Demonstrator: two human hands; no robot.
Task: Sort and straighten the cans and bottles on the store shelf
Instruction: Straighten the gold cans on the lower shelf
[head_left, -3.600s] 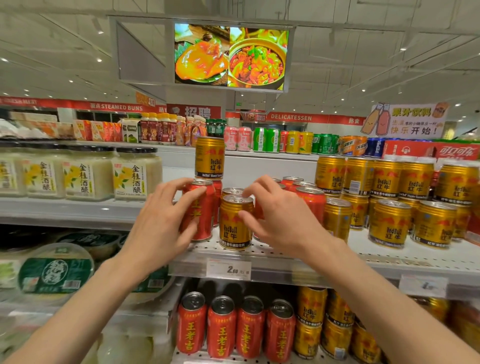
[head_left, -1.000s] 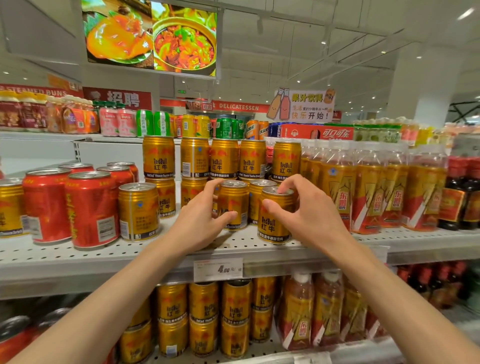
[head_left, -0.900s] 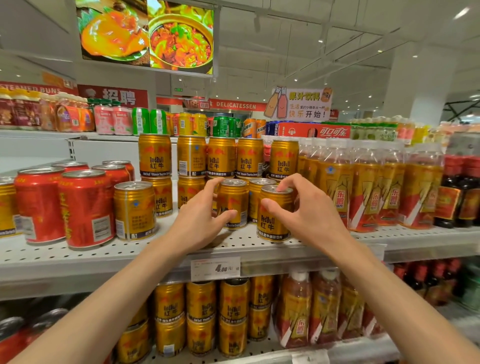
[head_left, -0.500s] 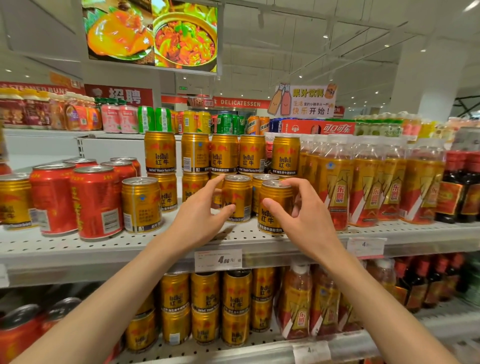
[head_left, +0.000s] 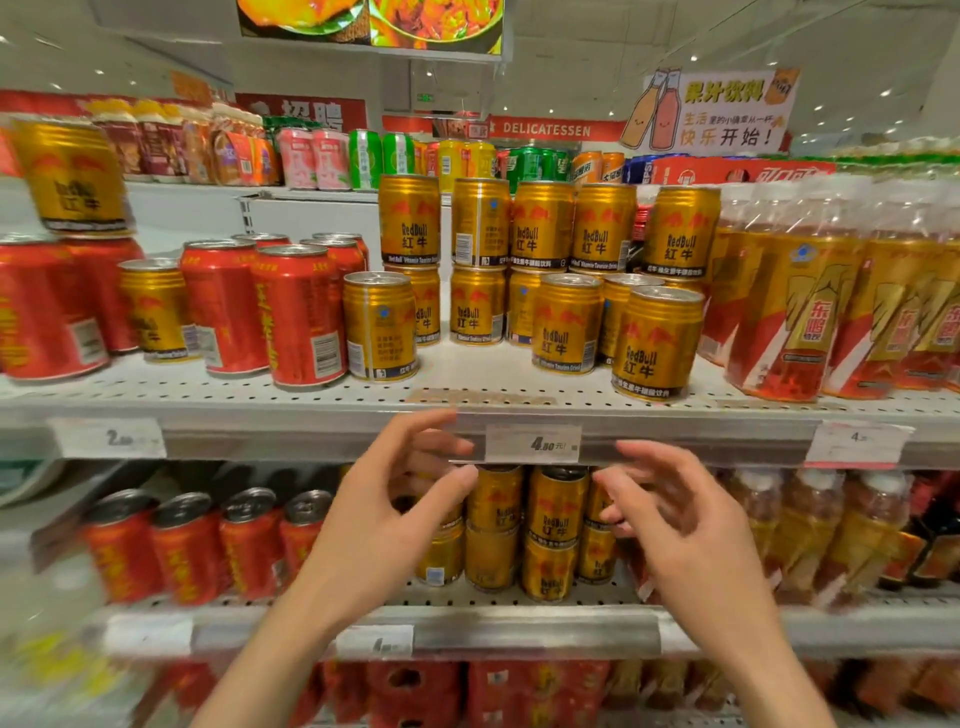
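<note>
Now left hand (head_left: 387, 512) raised, right hand (head_left: 685, 525) raised, empty

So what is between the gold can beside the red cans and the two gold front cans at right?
Bare white perforated shelf in the head view.

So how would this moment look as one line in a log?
left hand: open, empty | right hand: open, empty | both in front of lower-shelf Red Bull cans | upper-shelf front Red Bull can: upright, untouched

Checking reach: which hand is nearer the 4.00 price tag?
Left. Left hand has fingertips just left of the price tag; right hand sits below and right of it, farther off.
</note>
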